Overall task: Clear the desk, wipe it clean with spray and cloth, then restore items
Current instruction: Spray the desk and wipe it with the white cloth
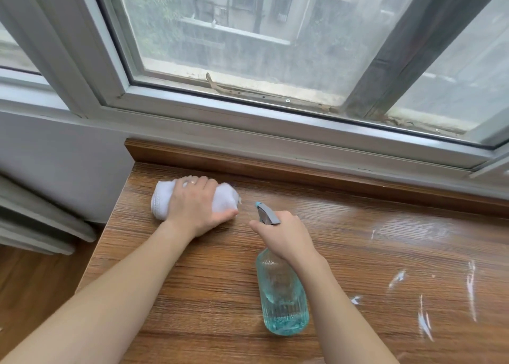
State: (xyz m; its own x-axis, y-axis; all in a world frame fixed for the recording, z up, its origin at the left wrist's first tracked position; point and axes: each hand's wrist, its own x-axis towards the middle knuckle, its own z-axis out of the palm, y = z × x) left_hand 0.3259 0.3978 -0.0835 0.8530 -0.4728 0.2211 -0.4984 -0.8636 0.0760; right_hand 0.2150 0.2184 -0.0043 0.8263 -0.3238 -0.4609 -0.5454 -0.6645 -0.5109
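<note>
The left hand (197, 205) presses a bunched white cloth (221, 199) near the desk (192, 294) corner (left edge just beside it). The right hand (283, 237) grips a spray bottle (282, 297), with bare wood to its right.

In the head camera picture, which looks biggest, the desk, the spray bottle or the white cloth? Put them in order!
Biggest to smallest, as they look:
1. desk, it fills the lower picture
2. spray bottle
3. white cloth, partly hidden under the left hand, so its full size is unsure
</note>
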